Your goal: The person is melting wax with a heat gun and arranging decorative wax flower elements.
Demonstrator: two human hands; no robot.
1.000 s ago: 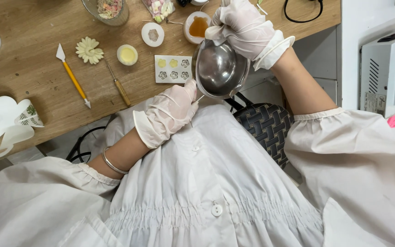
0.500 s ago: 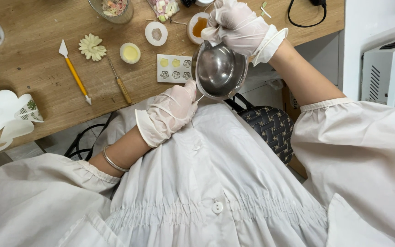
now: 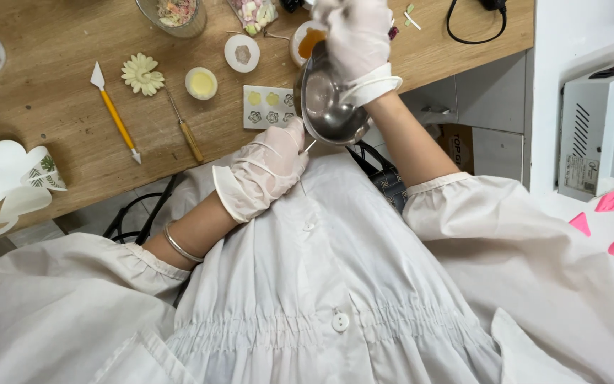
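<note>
My right hand (image 3: pixel 357 32), in a thin white glove, is curled shut over the far rim of the small round stainless-steel bowl (image 3: pixel 330 107) and tips it steeply, its open mouth facing left toward the mould. Since 1 second ago the bowl has swung from nearly level to this tilt and slid a little farther over the near edge of the wooden table (image 3: pixel 51 121); I judge that whatever is inside is now running toward the lower lip, though I cannot see any contents against the shiny metal.

My left hand (image 3: pixel 268 171), gloved too, is closed in a pinch on a thin pale stick (image 3: pixel 310 146) whose tip meets the bowl's near rim. That hand has barely moved, so it reads as the steady guide while the other does the tilting.

Just left of the bowl lies the white rectangular silicone mould with 6 flower cavities (image 3: pixel 268 107), 2 of them tinted yellow. Farther left are a small round cup of yellow wax (image 3: pixel 201 83), a cream daisy-shaped casting (image 3: pixel 141 74), a wooden-handled pick (image 3: pixel 186 131) and a yellow-handled sculpting tool (image 3: pixel 116 114). Behind the bowl, an orange-filled white pot (image 3: pixel 305 41) is partly hidden.
</note>
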